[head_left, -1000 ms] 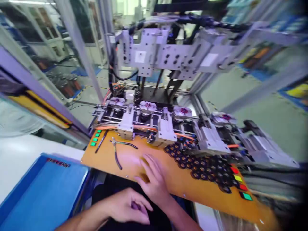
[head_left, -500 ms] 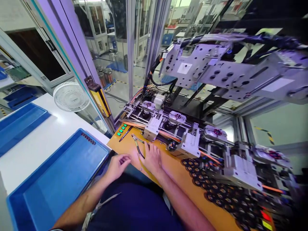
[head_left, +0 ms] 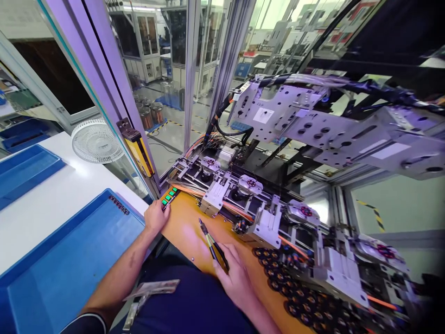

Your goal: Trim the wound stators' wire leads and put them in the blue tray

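My right hand is wrapped round the handles of a pair of pliers. Their narrow jaws point up and away over the orange worktop. At the worktop's far left corner, the closed fingers of my left hand are on the lower end of a dark pen. This pen lies close alongside a row of several green square buttons. My fingertips partly hide its lower end.
A machine with metal blocks and round fixtures runs along the worktop's back. Many dark ring-shaped parts lie at the right. Left of me are a blue tray, a white fan and a metal post.
My right hand has picked up the pliers from the worktop and drawn them nearer to me. My left hand has moved forward and left to the pen, which now lies closer to the green buttons.
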### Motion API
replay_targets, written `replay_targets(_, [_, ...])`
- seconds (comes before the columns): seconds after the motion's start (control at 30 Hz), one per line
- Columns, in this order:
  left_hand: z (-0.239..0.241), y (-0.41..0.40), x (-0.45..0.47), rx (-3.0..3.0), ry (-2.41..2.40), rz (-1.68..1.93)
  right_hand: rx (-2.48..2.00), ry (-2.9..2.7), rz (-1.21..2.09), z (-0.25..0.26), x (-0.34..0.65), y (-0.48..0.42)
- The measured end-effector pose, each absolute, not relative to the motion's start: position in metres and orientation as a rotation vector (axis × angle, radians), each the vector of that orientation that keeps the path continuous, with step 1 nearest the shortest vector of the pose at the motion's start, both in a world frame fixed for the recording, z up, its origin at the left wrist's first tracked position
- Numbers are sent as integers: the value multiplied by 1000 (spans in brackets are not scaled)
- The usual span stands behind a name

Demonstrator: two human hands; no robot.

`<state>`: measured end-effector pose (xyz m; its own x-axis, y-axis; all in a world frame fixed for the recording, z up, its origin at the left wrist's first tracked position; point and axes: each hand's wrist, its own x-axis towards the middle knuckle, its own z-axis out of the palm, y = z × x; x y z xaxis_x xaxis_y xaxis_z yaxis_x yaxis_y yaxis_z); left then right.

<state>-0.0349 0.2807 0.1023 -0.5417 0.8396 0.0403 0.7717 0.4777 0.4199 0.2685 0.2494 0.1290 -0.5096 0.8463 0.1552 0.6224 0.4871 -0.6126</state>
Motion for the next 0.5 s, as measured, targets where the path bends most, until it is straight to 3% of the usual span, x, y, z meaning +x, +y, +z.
replay_targets(0.2, [143, 254, -18, 1542, 2314, 677, -1206, -2264, 778, 174, 291, 249])
replay_targets(0.33, [185, 239, 12, 1613, 1570, 835, -1048, -2295, 866, 217, 268, 272])
replay_targets(0.5, [198, 251, 45, 1019, 904, 1257, -828, -2138, 834, 231, 222, 284])
